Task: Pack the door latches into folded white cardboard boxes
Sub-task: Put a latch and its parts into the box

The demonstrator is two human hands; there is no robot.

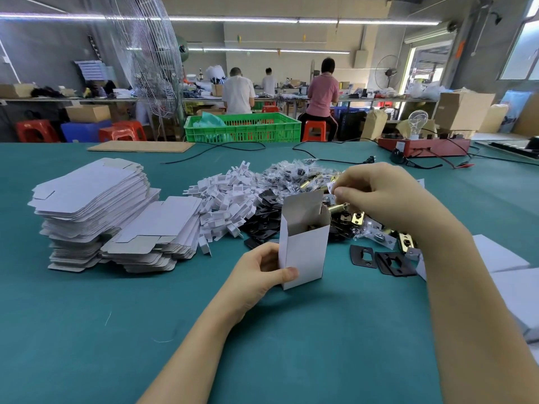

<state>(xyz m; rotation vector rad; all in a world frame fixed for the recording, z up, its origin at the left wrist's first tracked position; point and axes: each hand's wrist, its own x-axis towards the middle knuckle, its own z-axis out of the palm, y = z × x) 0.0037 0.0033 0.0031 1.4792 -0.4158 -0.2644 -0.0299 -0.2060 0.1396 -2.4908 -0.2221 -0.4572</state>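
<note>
Here the left hand [259, 275] grips the lower left edge of an upright white box [303, 246], its top flap standing open, on the green table [87, 330]. Just above the box's right side, the right hand [379, 193] pinches a small clear packet [332, 186]. Brass latches [357, 218] and black plates [382, 262] lie right of the box; flat box blanks [93, 205] are stacked at the left.

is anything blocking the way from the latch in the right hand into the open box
Nothing visible does. The right hand pinches a brass latch just right of the box mouth. The top flap stands up at the back and the mouth is open, while the left hand holds the box upright.
</note>
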